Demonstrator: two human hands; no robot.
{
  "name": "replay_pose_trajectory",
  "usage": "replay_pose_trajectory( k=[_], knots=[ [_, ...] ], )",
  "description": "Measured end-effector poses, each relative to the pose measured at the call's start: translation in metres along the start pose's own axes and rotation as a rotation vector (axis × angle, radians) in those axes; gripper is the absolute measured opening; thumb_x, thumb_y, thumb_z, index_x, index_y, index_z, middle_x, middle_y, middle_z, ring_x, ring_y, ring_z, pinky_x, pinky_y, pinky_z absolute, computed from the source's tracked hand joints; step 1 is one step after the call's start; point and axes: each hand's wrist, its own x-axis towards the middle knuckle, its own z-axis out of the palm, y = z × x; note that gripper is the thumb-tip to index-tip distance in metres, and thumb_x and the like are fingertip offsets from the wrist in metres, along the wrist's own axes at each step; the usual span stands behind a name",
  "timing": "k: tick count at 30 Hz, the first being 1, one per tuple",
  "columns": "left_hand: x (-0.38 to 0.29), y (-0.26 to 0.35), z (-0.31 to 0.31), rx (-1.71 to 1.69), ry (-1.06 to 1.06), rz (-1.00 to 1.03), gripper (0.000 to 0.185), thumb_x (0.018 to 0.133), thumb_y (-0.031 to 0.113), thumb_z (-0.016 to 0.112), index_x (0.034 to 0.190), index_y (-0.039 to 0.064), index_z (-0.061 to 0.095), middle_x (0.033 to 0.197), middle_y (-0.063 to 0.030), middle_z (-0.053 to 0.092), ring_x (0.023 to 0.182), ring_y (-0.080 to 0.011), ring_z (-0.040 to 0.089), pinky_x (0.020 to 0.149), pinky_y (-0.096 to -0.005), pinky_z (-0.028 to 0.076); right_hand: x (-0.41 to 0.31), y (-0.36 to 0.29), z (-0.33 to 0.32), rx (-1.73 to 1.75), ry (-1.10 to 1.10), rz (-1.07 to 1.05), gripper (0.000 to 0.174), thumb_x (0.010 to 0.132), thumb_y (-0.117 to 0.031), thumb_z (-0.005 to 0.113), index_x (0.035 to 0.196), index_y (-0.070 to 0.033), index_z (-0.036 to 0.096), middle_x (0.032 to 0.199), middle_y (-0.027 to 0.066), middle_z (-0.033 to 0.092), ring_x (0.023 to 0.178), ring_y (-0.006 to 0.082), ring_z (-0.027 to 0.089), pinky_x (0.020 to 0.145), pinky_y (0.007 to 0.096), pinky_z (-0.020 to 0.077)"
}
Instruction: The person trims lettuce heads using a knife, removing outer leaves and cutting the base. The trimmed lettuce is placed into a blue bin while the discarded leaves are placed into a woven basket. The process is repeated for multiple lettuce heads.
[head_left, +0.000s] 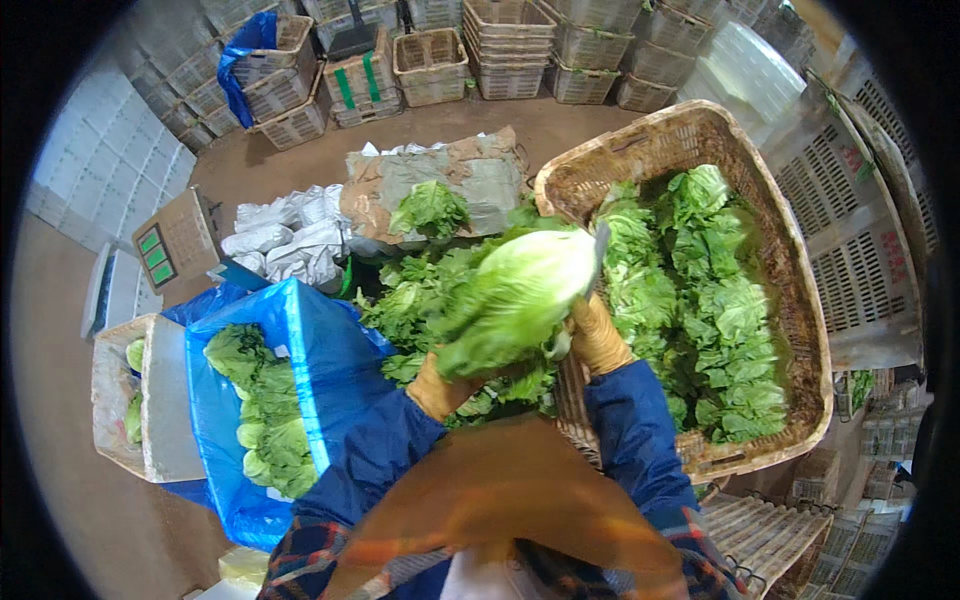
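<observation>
A large head of leafy lettuce (517, 292) is held up before my chest, its pale base toward the right. My left hand (442, 386), in a tan glove, grips its leafy lower end. Gloved too, my right hand (596, 334) is at the base end, beside a dark blade (601, 251) that it seems to hold; the grip is partly hidden. Beneath lies a heap of loose green leaves (420, 289). To the right, a big brown plastic crate (806, 300) holds rows of lettuce (731, 315). On the left, more lettuce (277, 420) lies in a crate lined with blue plastic (337, 367).
A white crate (172, 405) adjoins the blue-lined one. Beyond the leaves are white plastic bundles (300, 232) and a covered block (487, 180) with leaves on it. Stacked crates (514, 45) line the back; slatted crates (847, 255) stand at the far right.
</observation>
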Motion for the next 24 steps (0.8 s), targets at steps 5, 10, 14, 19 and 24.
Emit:
replay_pose_trajectory(
  k=[5,10,14,19,24],
  knots=[
    [-0.004,0.012,-0.061,-0.856,-0.35,-0.951,0.097,0.087,0.02,0.083,0.164,0.01,0.027,0.165,-0.015,0.037,0.15,-0.0293,0.037,0.122,-0.0404,0.035,-0.043,0.039,-0.023,0.482,0.151,0.005,0.1,0.072,-0.062,0.09,0.146,-0.006,0.054,0.134,0.0067,0.065,0.123,0.0246,0.062,0.104,0.0408,0.0515],
    [-0.002,-0.006,-0.112,-0.449,0.104,-0.711,0.112,0.08,0.01,0.085,0.168,0.01,0.015,0.168,-0.0205,0.029,0.157,-0.0311,0.025,0.128,-0.0429,0.022,-0.023,0.034,-0.045,0.131,0.084,0.084,0.092,0.079,-0.054,0.089,0.146,-0.003,0.052,0.093,-0.0043,0.062,0.079,0.0076,0.054,0.069,0.0268,0.0437],
    [0.026,0.029,-0.06,-0.629,0.134,-0.618,0.121,0.075,0.019,0.093,0.168,0.013,0.016,0.167,-0.0199,0.029,0.154,-0.0315,0.029,0.125,-0.0405,0.029,0.029,-0.013,0.029,-0.136,-0.138,0.193,0.07,0.087,-0.028,0.088,0.141,0.002,0.055,0.101,0.0025,0.067,0.085,0.0098,0.059,0.075,0.0266,0.05],
    [-0.037,0.019,-0.016,-1.083,0.8,-0.745,0.129,0.068,0.017,0.099,0.168,0.014,0.018,0.158,-0.0135,0.044,0.142,-0.0249,0.046,0.117,-0.0399,0.04,0.058,-0.016,0.077,-0.42,-0.38,0.188,0.069,0.087,-0.011,0.082,0.149,-0.003,0.052,0.128,0.0085,0.067,0.112,0.0165,0.061,0.094,0.0327,0.0536],
    [-0.088,0.014,-0.069,-0.831,1.205,-0.849,0.095,0.076,0.025,0.094,0.152,0.001,0.041,0.135,-0.012,0.061,0.124,-0.0244,0.059,0.11,-0.0393,0.046,0.066,0.007,0.048,-0.795,-0.799,0.434,0.065,0.089,-0.01,0.08,0.149,-0.008,0.055,0.126,0.0063,0.067,0.109,0.0141,0.061,0.09,0.0305,0.0535]
  ],
)
